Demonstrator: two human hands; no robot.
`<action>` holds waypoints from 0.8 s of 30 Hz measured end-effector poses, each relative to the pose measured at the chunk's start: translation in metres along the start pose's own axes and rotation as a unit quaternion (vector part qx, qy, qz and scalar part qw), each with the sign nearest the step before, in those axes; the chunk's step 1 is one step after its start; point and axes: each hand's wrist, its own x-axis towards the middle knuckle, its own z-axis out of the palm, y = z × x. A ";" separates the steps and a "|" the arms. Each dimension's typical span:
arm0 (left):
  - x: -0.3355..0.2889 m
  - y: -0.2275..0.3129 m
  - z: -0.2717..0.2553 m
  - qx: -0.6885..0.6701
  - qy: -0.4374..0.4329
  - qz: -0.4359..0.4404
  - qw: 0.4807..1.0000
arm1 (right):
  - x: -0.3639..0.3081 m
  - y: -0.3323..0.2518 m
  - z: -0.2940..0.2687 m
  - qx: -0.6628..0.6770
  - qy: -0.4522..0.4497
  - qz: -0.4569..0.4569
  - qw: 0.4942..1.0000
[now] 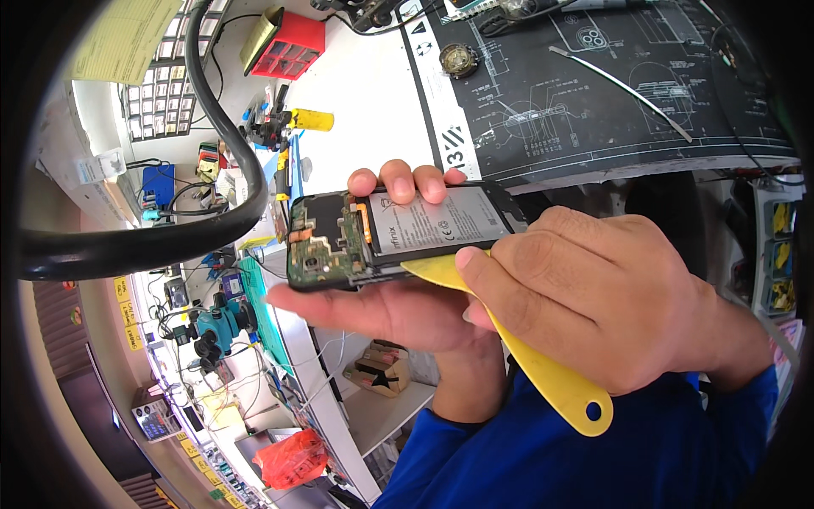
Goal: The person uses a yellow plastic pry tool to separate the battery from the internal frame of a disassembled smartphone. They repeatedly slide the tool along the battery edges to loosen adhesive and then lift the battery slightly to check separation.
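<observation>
An opened smartphone (326,242) lies across my left hand (398,314), its green circuit board toward the left end. The left palm supports it from below while the fingertips curl over its far edge. A silver-grey battery (437,222) fills the middle of the phone, with an orange flex cable (365,223) beside it. My right hand (593,293) grips a flat yellow plastic pry tool (543,369) with a hole in its handle end. The tool's pointed tip meets the phone's near long edge, next to the battery; how deep it sits I cannot tell.
Beyond the phone is a white bench (360,102) with a black printed work mat (577,102). A thin metal spudger (623,89) and a small round tin (459,61) lie on the mat. A thick black tube (225,127) arches at left, near a teal microscope (222,327).
</observation>
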 end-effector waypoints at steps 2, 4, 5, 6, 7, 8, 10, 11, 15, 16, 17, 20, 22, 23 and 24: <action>0.000 0.001 -0.001 -0.016 0.005 -0.020 1.000 | 0.001 0.000 -0.002 0.014 -0.003 0.003 1.000; 0.000 0.002 -0.003 -0.013 0.004 -0.024 1.000 | 0.003 -0.003 -0.006 0.013 -0.020 0.017 1.000; -0.001 0.003 -0.003 -0.008 0.010 -0.021 1.000 | 0.004 -0.004 -0.006 0.009 -0.024 0.019 0.999; -0.001 0.002 -0.003 -0.003 0.014 -0.019 1.000 | 0.004 -0.004 -0.006 0.002 -0.027 0.022 0.999; -0.001 0.002 -0.003 0.001 0.018 -0.017 1.000 | 0.004 -0.002 -0.005 -0.007 -0.023 0.017 1.000; 0.000 0.001 -0.002 0.013 0.019 -0.007 1.000 | 0.004 -0.002 -0.004 -0.013 -0.021 0.016 1.000; -0.003 0.003 0.000 0.041 0.028 0.023 0.998 | 0.007 -0.003 -0.002 -0.010 -0.021 0.012 1.000; -0.004 0.002 0.003 0.045 0.035 0.040 0.998 | 0.007 -0.003 0.000 -0.010 -0.018 0.006 1.000; 0.001 -0.006 0.004 0.039 0.008 0.064 0.997 | 0.004 -0.002 0.007 -0.042 0.003 -0.020 0.999; 0.002 -0.006 0.000 0.039 -0.007 0.065 0.997 | 0.004 -0.005 0.008 -0.048 0.005 -0.022 0.999; 0.004 -0.005 -0.006 0.039 -0.033 0.064 0.997 | 0.005 -0.007 0.009 -0.051 0.003 -0.026 0.998; 0.011 -0.006 -0.023 0.025 -0.076 0.064 0.995 | 0.008 -0.006 0.011 -0.049 -0.007 -0.028 0.998; 0.012 -0.006 -0.026 0.008 -0.061 0.079 0.995 | 0.009 -0.007 0.017 -0.034 0.002 -0.014 0.999; 0.013 -0.008 -0.025 0.011 -0.049 0.086 0.995 | 0.009 -0.006 0.016 -0.028 0.006 -0.008 1.000; 0.011 -0.012 -0.024 0.017 -0.035 0.096 0.995 | 0.007 -0.004 0.017 -0.021 0.011 -0.005 1.000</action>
